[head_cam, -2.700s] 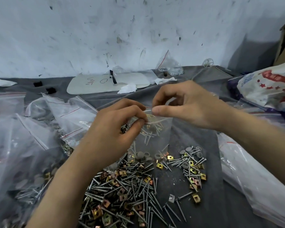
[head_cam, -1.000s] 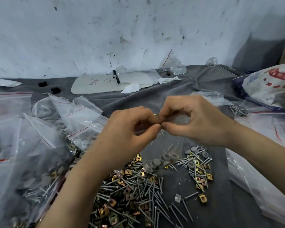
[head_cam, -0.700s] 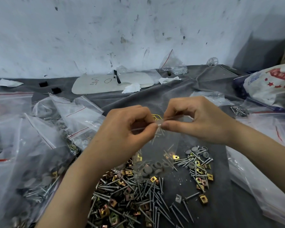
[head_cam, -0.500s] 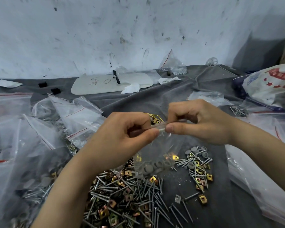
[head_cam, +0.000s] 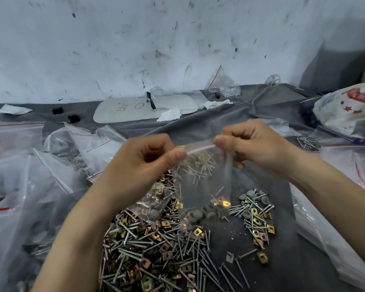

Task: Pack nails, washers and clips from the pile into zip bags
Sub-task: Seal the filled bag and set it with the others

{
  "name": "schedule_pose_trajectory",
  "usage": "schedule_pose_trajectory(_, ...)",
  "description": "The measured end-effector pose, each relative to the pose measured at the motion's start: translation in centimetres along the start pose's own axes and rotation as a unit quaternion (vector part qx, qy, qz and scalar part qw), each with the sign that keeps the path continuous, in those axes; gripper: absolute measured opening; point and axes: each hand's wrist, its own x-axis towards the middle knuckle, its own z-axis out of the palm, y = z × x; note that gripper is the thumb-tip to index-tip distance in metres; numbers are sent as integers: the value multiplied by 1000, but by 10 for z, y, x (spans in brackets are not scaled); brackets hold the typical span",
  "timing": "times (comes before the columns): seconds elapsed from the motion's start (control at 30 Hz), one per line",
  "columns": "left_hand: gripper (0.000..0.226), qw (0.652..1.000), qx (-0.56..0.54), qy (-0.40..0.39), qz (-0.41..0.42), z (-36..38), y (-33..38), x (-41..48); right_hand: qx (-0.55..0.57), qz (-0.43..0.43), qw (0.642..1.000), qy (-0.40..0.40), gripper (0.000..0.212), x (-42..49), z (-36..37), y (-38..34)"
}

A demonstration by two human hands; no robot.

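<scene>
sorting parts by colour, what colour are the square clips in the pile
Gold to coppery orange; the clips show best in the head view.

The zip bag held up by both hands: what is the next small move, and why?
Probably lay the zip bag aside with the filled bags on the left. The left hand and right hand pinch the two ends of its strip, which looks pressed flat, and nails, washers and clips already sit inside.

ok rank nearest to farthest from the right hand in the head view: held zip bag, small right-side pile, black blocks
1. zip bag, its top pinched by the right hand itself
2. small pile, lying just below that hand
3. black blocks, far back left
</scene>
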Motion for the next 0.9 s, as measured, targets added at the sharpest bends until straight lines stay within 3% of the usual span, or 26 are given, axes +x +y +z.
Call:
schedule_pose_trajectory(0.07,10,993,53,99,-19,-6,-7,3,71,35,995,65,38,11,-4,-3)
schedule_pose_trajectory(0.13,14,982,70,171,-35,-12,-12,3,120,55,982,134,25,24,-5,-8)
schedule_pose_trajectory(0.23,21,977,52,202,-35,-15,-12,4,142,44,970,190,23,45,6,-17)
schedule_pose_trajectory(0.43,21,983,-14,185,-10,-3,-2,3,153,33,987,16,14,58,50,-15)
schedule_pose_trajectory(0.53,19,985,-9,170,-4,-3,0,2,37,29,997,56,6,58,41,0)
schedule_pose_trajectory(0.6,20,986,-8,164,0,-3,0,1,-138,50,983,109,3,60,17,21)
schedule_pose_trajectory(0.67,21,987,-13,162,4,-3,-1,1,-336,114,925,136,10,58,-19,48)
schedule_pose_trajectory(0.73,20,988,-8,157,7,-2,0,1,-446,197,864,130,20,47,-53,78)
schedule_pose_trajectory(0.83,20,989,-1,146,11,0,1,1,-442,313,840,49,40,24,-82,118)
schedule_pose_trajectory(0.9,17,991,9,134,17,2,2,1,-437,339,833,0,49,15,-84,135)
